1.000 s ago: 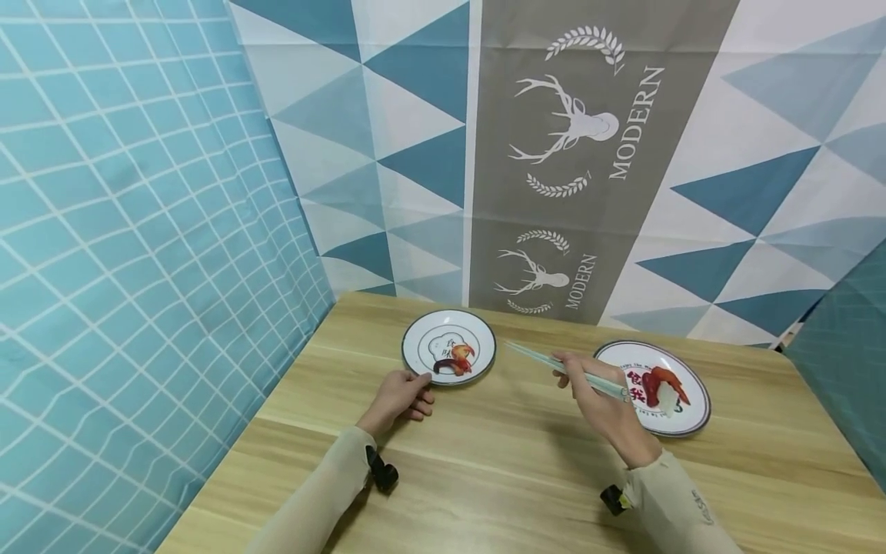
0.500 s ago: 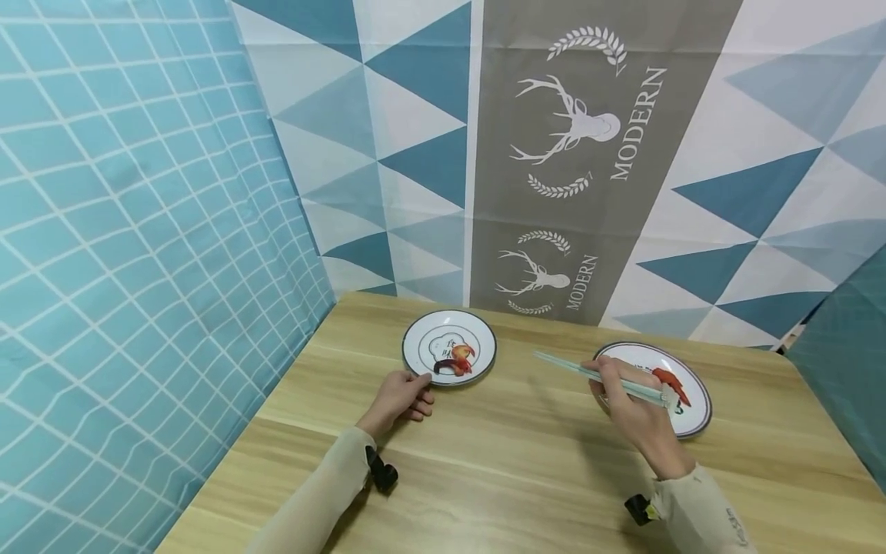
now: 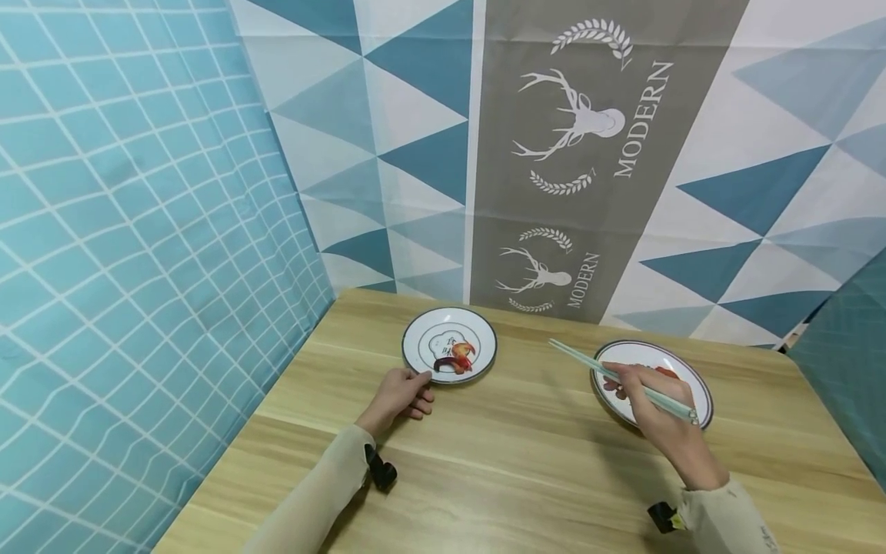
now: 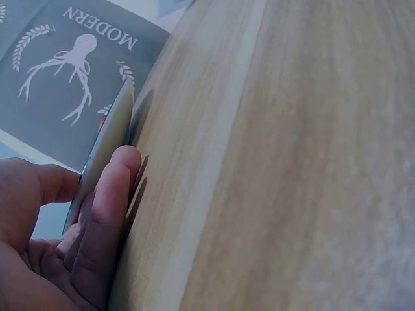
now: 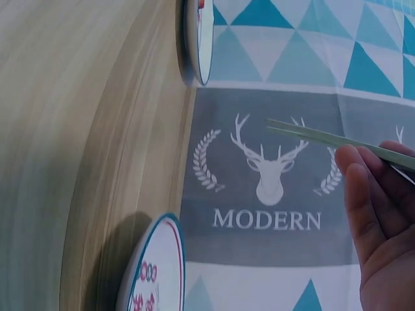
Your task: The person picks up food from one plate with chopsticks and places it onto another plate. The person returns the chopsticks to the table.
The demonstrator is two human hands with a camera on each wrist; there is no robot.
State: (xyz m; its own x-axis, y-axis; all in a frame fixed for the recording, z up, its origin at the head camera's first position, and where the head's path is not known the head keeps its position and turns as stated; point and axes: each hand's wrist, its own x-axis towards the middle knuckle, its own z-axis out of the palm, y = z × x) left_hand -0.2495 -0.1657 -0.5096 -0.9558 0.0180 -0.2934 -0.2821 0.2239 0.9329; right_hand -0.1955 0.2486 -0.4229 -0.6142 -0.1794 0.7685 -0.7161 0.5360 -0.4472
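My left hand [image 3: 401,398] pinches the near rim of a small white plate [image 3: 420,338] with a dark edge. Its thumb lies on top and its fingers below, as the left wrist view shows on the tilted-looking plate [image 4: 107,139]. Reddish-orange food pieces [image 3: 462,352], one with a dark curled end, lie on that plate. My right hand [image 3: 661,408] holds pale green chopsticks [image 3: 577,355] above a second, oval-looking white plate [image 3: 703,396]. The hand hides most of that plate's food; a bit of red food [image 3: 667,372] shows. Nothing is between the chopstick tips [image 5: 275,126].
Both plates stand on a wooden table [image 3: 484,469], near its back edge. Behind it hangs a patterned cloth [image 3: 429,154] with deer prints. A blue checked cloth [image 3: 138,231] borders the left side, and a green one [image 3: 844,369] the right.
My right hand has moved right, from beside the right plate to over it, carrying the chopsticks along. The left hand keeps its hold on the left plate, which stays in place.
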